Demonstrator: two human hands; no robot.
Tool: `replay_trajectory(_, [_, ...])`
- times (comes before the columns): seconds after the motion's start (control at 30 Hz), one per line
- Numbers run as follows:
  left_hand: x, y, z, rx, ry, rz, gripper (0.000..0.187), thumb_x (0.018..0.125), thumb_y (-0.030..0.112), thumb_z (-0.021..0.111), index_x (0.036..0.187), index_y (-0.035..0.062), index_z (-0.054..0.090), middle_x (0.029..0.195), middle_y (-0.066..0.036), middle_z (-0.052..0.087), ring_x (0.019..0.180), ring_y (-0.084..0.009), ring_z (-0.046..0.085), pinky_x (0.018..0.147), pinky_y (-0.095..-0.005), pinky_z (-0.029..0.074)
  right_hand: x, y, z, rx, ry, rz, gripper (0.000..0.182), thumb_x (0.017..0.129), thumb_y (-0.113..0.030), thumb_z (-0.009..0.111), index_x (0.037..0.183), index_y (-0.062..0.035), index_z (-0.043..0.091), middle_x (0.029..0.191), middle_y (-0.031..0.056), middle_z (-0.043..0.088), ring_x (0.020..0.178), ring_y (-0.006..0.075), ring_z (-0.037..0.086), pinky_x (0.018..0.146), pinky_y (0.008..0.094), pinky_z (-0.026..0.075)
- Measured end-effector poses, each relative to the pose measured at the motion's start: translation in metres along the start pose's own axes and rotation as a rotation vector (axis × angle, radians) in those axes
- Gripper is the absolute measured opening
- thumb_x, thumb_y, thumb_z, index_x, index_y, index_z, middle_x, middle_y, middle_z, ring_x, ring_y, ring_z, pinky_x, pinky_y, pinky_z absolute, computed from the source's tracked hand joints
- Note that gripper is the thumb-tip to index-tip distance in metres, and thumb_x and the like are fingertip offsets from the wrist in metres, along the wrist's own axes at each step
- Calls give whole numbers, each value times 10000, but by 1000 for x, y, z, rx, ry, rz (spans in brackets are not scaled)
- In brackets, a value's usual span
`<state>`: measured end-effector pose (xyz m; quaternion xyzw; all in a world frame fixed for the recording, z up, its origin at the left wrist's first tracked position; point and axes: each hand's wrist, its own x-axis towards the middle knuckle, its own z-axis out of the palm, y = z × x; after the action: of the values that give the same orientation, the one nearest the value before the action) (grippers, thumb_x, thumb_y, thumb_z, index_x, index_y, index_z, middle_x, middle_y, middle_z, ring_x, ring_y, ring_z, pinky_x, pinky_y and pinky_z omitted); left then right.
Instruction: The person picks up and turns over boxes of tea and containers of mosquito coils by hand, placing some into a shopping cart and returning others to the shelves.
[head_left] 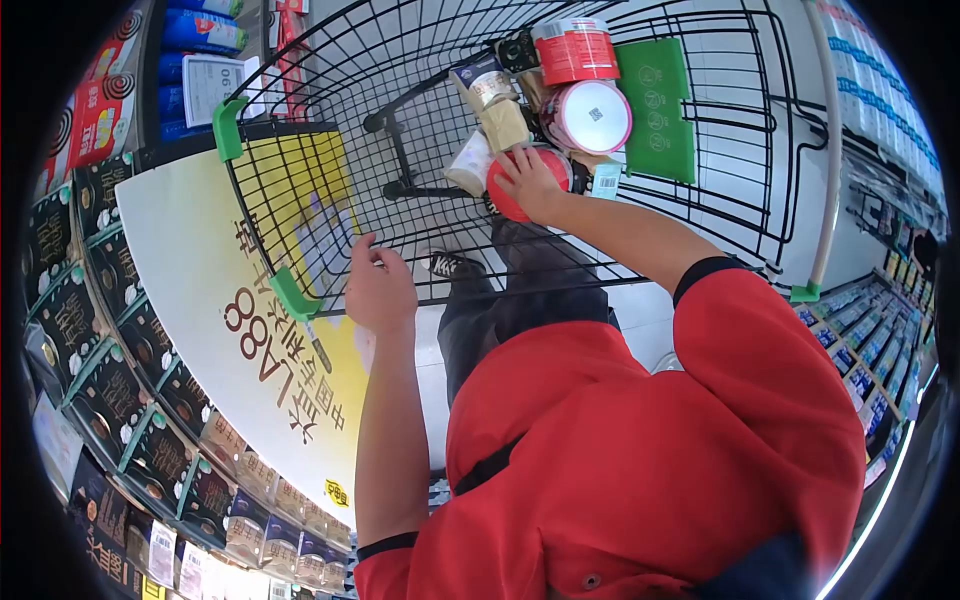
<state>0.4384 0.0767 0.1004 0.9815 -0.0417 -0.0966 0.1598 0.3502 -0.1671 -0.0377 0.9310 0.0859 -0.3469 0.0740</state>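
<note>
Inside the wire shopping cart (345, 120), my right hand (533, 183) reaches down over a can with a round red lid (510, 195); its fingers are spread across the lid and curl at the edge. Beside that can lie a white pack (468, 165), a tan pack (505, 127) and a jar with a dark top (483, 82). A can with a white lid and pink rim (592, 115) and a red can (577, 52) sit behind. My left hand (381, 287) is by the cart's near rim, fingers loosely bent and apart, with nothing visible in it.
A green panel (657, 110) stands at the cart's right end. To the left is a curved white and yellow display board (230, 290) above rows of dark boxes (110, 370). Stocked shelves (870, 340) line the right side. My shoe (450, 264) shows below the cart.
</note>
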Motion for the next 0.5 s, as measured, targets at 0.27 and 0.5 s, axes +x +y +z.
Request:
replay_trajectory(0.27, [0, 2, -1, -9, 13, -14, 250, 864, 209, 562, 1091, 186, 665, 792, -28, 715, 721, -294, 682, 675, -419, 522, 11, 5, -17, -137, -63, -217, 905, 685, -410, 770, 1476, -190, 388, 1572, 121, 232, 1397, 506, 218, 1098, 670, 174])
replay_trajectory(0.5, [-1, -1, 3, 13, 71, 20, 229, 848, 198, 579, 1053, 181, 680, 798, -30, 712, 727, -289, 677, 668, -418, 524, -3, 24, -11, -6, 90, -338, 1011, 530, -434, 831, 1427, -168, 450, 1489, 134, 337, 1336, 508, 294, 1065, 639, 277])
